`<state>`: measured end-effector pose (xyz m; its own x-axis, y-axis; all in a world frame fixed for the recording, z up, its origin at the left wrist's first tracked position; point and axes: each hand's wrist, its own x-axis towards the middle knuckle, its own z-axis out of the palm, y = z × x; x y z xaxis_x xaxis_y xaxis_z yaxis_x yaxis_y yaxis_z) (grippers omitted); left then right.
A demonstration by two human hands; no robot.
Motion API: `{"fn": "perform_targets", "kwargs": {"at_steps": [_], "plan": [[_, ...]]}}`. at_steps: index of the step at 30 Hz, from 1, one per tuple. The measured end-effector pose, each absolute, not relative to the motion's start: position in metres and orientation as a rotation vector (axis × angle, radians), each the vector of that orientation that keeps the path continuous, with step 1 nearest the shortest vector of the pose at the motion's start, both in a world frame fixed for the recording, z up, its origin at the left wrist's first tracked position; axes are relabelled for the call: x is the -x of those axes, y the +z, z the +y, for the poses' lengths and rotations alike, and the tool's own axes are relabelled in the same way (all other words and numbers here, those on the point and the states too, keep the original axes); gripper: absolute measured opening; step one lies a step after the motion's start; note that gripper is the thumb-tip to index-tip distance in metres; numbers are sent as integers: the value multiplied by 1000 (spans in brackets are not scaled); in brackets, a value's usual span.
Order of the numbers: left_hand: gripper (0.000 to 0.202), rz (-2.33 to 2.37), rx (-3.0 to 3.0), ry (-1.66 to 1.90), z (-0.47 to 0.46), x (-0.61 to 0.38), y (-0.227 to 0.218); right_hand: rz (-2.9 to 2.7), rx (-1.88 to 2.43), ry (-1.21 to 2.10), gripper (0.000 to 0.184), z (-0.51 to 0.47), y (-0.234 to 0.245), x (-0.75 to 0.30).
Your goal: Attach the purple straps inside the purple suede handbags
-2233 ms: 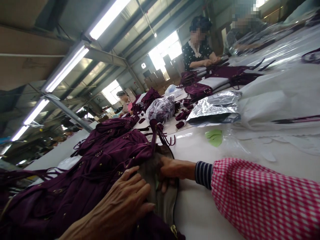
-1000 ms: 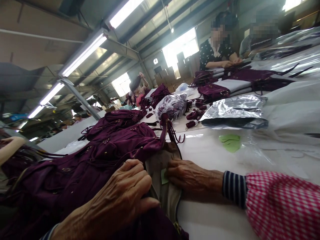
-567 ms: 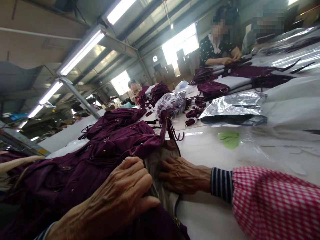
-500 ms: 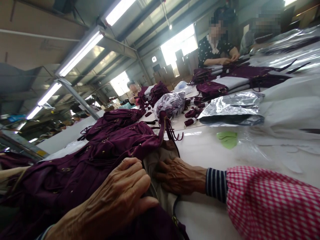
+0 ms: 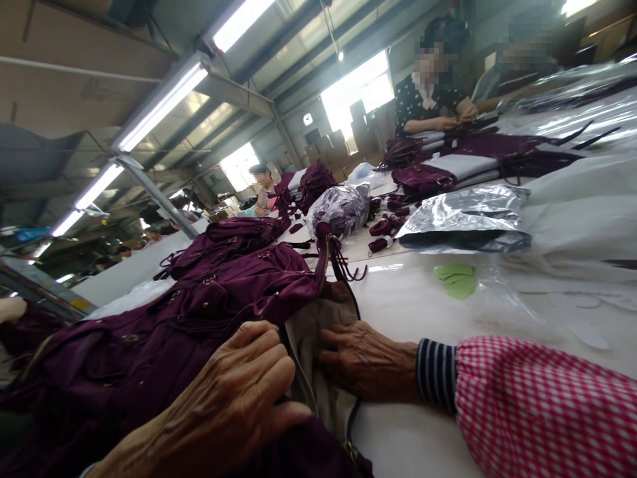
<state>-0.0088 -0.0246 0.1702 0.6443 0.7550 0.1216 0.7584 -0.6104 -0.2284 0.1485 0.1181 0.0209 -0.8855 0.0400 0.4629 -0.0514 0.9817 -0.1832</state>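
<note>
A purple handbag (image 5: 194, 332) lies on its side, its zipped mouth spread apart and the beige-grey lining (image 5: 303, 332) showing. My left hand (image 5: 239, 392) is closed over the near edge of the mouth, fingers curled on the purple fabric and thumb pointing right. Inside the opening, my right hand (image 5: 368, 362) is bent against the lining, its fingers curled and their tips partly hidden in shadow. Brass zip teeth and a tassel (image 5: 343, 255) show at the far end of the mouth, and a zip end (image 5: 350, 450) sits at the near end.
Beyond my right hand are a silver foil bag (image 5: 468, 222), a green piece (image 5: 455, 279) and clear plastic sheets (image 5: 587, 206) on the white table (image 5: 398, 292). Further off are a plastic-wrapped purple bundle (image 5: 341, 209), rolled straps (image 5: 381, 244) and stacked purple bags (image 5: 423, 176). Co-workers (image 5: 432, 99) stand behind.
My right hand has shifted slightly right and down within the opening, its fingers more drawn in. My left hand stays nearly in place on the bag's edge. The hand at the far left has moved up.
</note>
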Motion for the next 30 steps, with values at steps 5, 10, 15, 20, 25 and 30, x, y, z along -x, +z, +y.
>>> {"fn": "perform_targets", "kwargs": {"at_steps": [5,10,15,20,25,30], "plan": [[29,-1201,2619,-95,-30,12,170,-2609,-10,492,10,123,25,-145],[28,-1316,2648,-31,-34,12,168,-2716,196,714,16,108,35,-138],[29,-1358,2654,-15,-34,8,169,-2796,351,617,29,83,34,-127],[31,-1399,2648,33,-35,8,168,-2777,264,560,30,72,22,-119],[32,-1443,2654,47,-36,11,163,-2820,228,526,22,75,25,-119],[31,-1470,2644,57,-38,12,161,-2867,206,450,15,69,37,-125]]}}
